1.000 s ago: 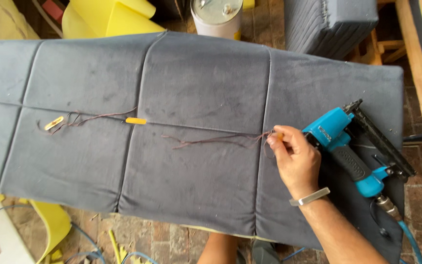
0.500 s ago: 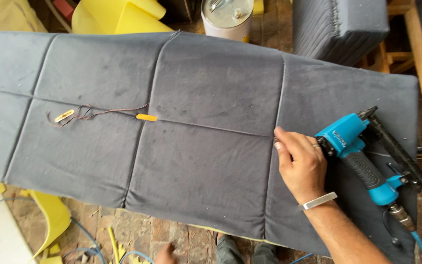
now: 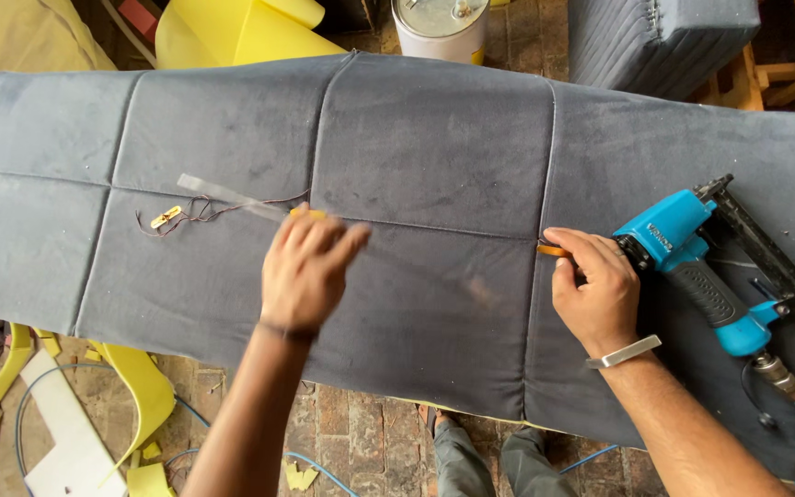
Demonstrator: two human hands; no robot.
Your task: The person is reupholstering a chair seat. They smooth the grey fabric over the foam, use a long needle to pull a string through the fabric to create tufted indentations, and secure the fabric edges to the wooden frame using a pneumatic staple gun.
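Both forearms are bare. The right wrist wears a silver bracelet (image 3: 623, 352); the left wrist, at centre frame, a thin dark band (image 3: 285, 329).

1. A single head-worn camera looks almost straight down from above the person's own arms.
2. It sits close, at arm's reach, over a grey cushion panel (image 3: 434, 184) that fills most of the frame.
3. The brick floor (image 3: 361, 442) shows along the lower edge.
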